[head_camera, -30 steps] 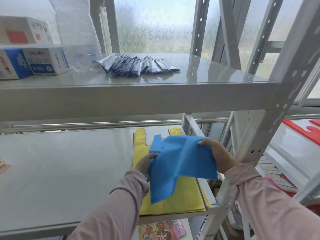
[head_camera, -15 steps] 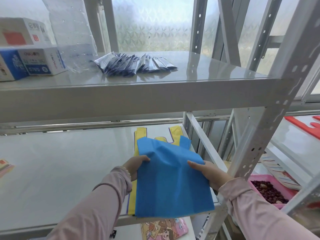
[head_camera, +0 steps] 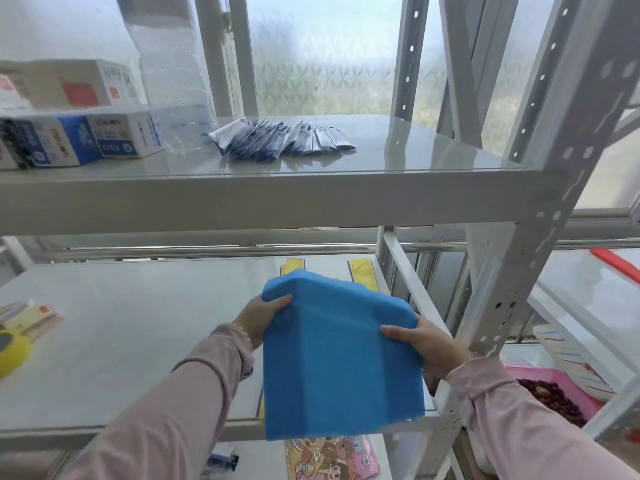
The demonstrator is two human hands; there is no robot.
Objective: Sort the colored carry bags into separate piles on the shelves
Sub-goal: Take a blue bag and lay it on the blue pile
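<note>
A blue carry bag (head_camera: 341, 362) hangs spread between both hands over the right end of the middle shelf (head_camera: 131, 327). My left hand (head_camera: 261, 318) grips its upper left edge and my right hand (head_camera: 420, 344) grips its right edge. Under it lies a yellow carry bag (head_camera: 360, 268); only its two handles and a thin strip at the lower left show. A red bag (head_camera: 614, 265) lies on the neighbouring shelf at the far right.
The top shelf (head_camera: 381, 161) holds dark sachets (head_camera: 280, 142), stacked boxes (head_camera: 79, 136) and a clear plastic bag (head_camera: 173, 74). Coloured items (head_camera: 24, 323) sit at the middle shelf's left. A white upright post (head_camera: 512, 271) stands right of my hands. A pink tray (head_camera: 557, 393) and cartoon bag (head_camera: 332, 457) lie lower.
The blue bag went from bunched and lifted to spread flat and lowered over the yellow bag. Both hands moved down and toward the shelf's front edge.
</note>
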